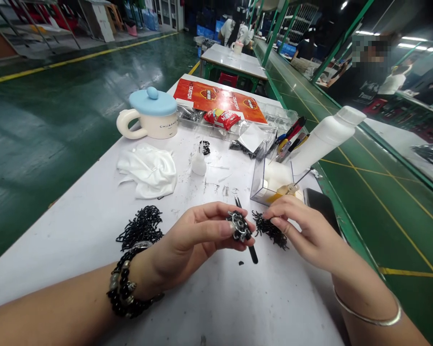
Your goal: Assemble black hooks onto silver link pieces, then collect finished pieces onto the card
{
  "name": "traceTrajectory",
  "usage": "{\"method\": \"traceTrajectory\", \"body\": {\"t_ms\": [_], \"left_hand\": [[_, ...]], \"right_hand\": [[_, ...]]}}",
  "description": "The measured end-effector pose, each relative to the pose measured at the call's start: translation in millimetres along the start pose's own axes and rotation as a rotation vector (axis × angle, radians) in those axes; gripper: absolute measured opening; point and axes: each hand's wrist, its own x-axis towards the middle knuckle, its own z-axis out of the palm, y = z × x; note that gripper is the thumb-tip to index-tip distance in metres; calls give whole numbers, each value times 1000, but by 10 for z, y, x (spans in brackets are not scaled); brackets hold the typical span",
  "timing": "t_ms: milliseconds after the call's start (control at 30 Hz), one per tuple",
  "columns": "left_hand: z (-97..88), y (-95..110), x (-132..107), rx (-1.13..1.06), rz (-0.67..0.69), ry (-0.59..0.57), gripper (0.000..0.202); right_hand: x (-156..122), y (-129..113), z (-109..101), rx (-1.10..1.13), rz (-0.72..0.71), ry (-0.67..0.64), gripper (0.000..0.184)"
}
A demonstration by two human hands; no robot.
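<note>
1. Left hand [187,245]: fingers curled in with the thumb, pinching a black-and-silver beaded cluster [240,226] right at the fingertips. It's a lumpy little knot of shiny black beads around silver metal bits. The exact shape is too small to make out.
2. Right hand [303,230]: thumb and forefinger pressed together, pinching a loose black beaded strand [270,230] that trails from the fingertips toward the left hand, just beside the cluster.
3. A slim black pointed tool [252,254] runs behind the cluster, past the left fingertips. I can't tell if it's being held.
4. Past the fingers, on the white table [216,298]: a heap of black beaded strands [140,228] by the left wrist, and a small glue bottle [198,164] ahead - plus a clear acrylic box [270,180] beyond the right fingertips.
</note>
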Motion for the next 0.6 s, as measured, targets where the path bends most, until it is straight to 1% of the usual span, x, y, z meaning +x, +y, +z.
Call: {"method": "traceTrajectory", "body": {"t_ms": [67,167,267,333,467,533,600], "left_hand": [[0,0,2,9,0,3,23],[5,-1,2,15,5,5,24],[11,-6,-3,17,-2,13,24],[12,-13,-6,26,-17,28,24],[10,-36,-3,28,-39,42,23],[12,-52,-2,24,-49,43,23],[16,-71,-3,29,-65,43,23]], "right_hand": [[-10,-18,-10,79,0,33,12],[-23,-37,5,301,43,107,10],[-34,-77,36,547,47,195,13],[-38,-128,66,663,32,241,16],[-50,-268,140,811,58,268,22],[-54,-333,180,860,69,269,21],[-49,-386,224,900,62,288,17]]}}
